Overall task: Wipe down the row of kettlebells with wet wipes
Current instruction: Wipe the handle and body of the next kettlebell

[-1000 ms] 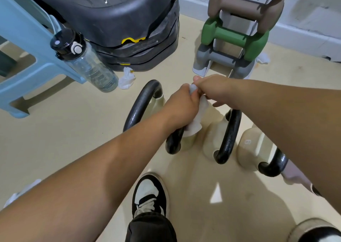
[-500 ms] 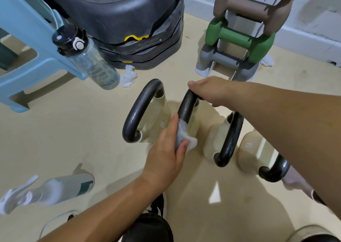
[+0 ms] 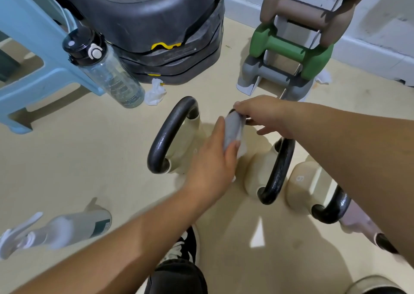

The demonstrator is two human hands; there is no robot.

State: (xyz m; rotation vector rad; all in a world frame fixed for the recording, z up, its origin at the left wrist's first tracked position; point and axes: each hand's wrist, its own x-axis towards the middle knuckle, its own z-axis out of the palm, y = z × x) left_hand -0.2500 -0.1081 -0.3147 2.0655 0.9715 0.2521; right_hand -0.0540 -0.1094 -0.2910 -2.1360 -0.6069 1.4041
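Black step platform [image 3: 134, 25] well beyond the fingers, up left; blue stool [image 3: 33, 58] far left of them; dumbbell rack [image 3: 253, 78] just past the right-hand fingers, with a green dumbbell [image 3: 289, 47] on it; floor [image 3: 89, 148] beige.

Row of cream kettlebells with black handles stands on the floor under the hands; first kettlebell [image 3: 170, 134] just left of the left fingers, untouched, handle up; second kettlebell [image 3: 249, 121] sits between both hands, handle mostly covered, only a dark sliver shows under the right fingers; third kettlebell [image 3: 280, 170] just right of the left fingers, below the right wrist; fourth kettlebell [image 3: 302, 181], marked 6, further right, partly behind the right forearm.

Clear water bottle [image 3: 107, 69] with black cap leans up left of the fingers, against the stool; spray bottle [image 3: 67, 226] lies blurred well down left of the left hand.

Left hand [image 3: 212, 163]: fingers curled together round the wet wipe [image 3: 233, 130], clamping it on the second kettlebell's handle; wipe wraps the handle, one loose end hanging just right of the fingertips.

Right hand [image 3: 262, 116]: fingertips curled on the far end of that same handle, touching the top of the wipe; lower fingers looser, slightly apart.

Crumpled wipe [image 3: 154, 92] on the floor up left of the fingers, beside the water bottle; black-and-white shoe [image 3: 183, 246] below the left wrist.
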